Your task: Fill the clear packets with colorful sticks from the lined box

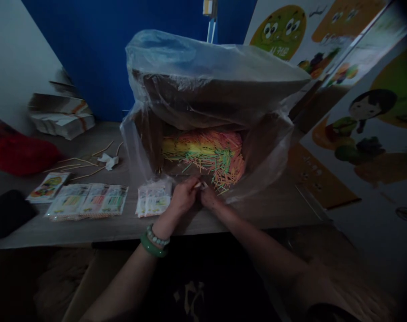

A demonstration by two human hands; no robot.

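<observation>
My left hand (185,195), with a green bangle and a beaded bracelet at its wrist, meets my right hand (210,197) at the near side of a lined box. Both hands are closed, fingertips together around something small and pale (198,184) that is too blurred to name. Just beyond them, a heap of thin coloured sticks (203,151) in yellow, green, orange and pink lies inside the box. Clear plastic liner (220,62) drapes over the box's walls. Left of my left hand is a small stack of printed clear packets (152,200).
More filled packets (87,200) lie in rows on the table (270,214), beside a printed card pack (49,187) and a dark flat object (10,213). Behind are loose pale strips (79,165), crumpled white paper (108,161), a red bag (23,152) and stacked white bundles (62,116). Printed panels (354,147) stand right.
</observation>
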